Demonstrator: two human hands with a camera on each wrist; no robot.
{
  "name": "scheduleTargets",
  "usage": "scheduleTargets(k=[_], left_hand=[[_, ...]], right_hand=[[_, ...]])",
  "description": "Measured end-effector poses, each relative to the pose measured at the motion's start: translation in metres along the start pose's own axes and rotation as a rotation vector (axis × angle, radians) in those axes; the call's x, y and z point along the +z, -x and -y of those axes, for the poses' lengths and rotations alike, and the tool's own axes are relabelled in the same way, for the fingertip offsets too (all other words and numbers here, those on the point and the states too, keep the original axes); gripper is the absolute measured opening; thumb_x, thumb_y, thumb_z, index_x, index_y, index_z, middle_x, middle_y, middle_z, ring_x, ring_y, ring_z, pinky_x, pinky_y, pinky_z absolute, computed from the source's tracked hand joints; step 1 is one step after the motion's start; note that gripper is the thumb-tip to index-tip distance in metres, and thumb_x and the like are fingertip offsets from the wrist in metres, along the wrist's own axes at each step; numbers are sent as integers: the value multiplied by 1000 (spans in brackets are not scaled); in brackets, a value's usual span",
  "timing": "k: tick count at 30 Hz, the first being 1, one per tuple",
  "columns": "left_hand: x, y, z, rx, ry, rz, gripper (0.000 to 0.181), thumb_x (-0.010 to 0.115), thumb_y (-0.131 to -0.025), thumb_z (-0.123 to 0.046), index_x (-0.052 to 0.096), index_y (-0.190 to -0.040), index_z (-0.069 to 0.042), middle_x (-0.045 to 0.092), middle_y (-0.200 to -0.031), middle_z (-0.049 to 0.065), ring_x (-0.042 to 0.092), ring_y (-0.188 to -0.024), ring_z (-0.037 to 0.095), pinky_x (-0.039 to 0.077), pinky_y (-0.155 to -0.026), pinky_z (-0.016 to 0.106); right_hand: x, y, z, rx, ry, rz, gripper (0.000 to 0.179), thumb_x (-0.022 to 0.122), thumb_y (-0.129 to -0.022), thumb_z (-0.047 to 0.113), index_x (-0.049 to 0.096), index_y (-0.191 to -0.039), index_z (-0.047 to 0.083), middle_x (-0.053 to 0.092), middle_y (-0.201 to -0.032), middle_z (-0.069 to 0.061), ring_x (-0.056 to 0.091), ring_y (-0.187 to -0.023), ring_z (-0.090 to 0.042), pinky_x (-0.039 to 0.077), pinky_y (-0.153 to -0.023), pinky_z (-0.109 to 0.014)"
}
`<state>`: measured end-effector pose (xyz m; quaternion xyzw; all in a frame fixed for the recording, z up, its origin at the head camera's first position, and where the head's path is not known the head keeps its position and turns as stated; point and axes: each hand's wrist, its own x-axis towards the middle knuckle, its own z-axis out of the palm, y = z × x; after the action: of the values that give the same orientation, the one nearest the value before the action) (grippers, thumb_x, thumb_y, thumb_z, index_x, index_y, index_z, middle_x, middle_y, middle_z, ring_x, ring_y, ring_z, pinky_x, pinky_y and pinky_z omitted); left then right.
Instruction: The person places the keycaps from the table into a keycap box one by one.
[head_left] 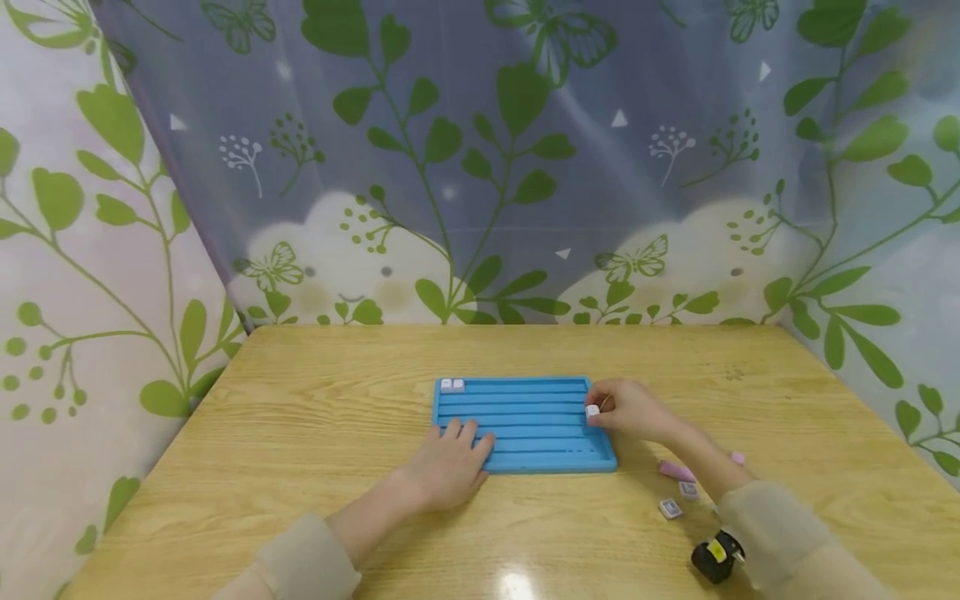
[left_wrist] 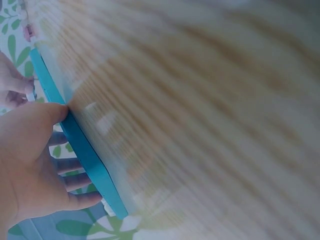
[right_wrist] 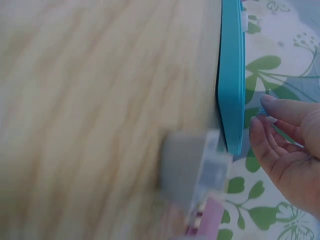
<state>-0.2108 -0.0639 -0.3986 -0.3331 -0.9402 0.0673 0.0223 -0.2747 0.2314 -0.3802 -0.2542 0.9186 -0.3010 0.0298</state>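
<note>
A blue grooved tray [head_left: 547, 467] lies on the wooden table, two white keycaps [head_left: 452, 385] side by side in its far left corner. My left hand [head_left: 452, 468] rests on the tray's near left part, fingers spread; in the left wrist view its thumb touches the outer edge of the tray [left_wrist: 80, 140]. At the tray's right side, my right hand [head_left: 633, 408] pinches a white keycap [head_left: 592, 411] between thumb and fingertips, over the right ends of the grooves. In the right wrist view the fingers of the right hand [right_wrist: 290, 145] mostly hide that keycap.
Right of the tray lie two grey-white keycaps [head_left: 678, 499], a long pink keycap [head_left: 677, 470] and a small pink piece [head_left: 738, 457]. A black block with a yellow label [head_left: 716, 557] sits beside my right sleeve. A patterned curtain [head_left: 480, 167] hangs behind the table's far edge.
</note>
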Motion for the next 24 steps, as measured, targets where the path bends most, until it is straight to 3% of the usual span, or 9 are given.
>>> scheduleTargets(k=[11, 24], left_hand=[[3, -2, -1, -3, 7, 21, 46, 46, -97, -36, 43, -135, -11, 44, -126, 15, 41, -116, 31, 40, -90, 49], [2, -1, 0, -6, 9, 8, 46, 47, -96, -36, 44, -134, -11, 45, -127, 15, 41, -116, 31, 40, -90, 50]], right_hand=[[12, -22, 17, 92, -76, 23, 16, 67, -84, 8, 62, -98, 2, 61, -78, -3, 57, -66, -13, 47, -58, -29], [21, -43, 34, 15, -47, 3, 13, 68, -84, 10, 64, -95, 4, 59, -86, -3, 53, -69, -14, 45, -60, -29]])
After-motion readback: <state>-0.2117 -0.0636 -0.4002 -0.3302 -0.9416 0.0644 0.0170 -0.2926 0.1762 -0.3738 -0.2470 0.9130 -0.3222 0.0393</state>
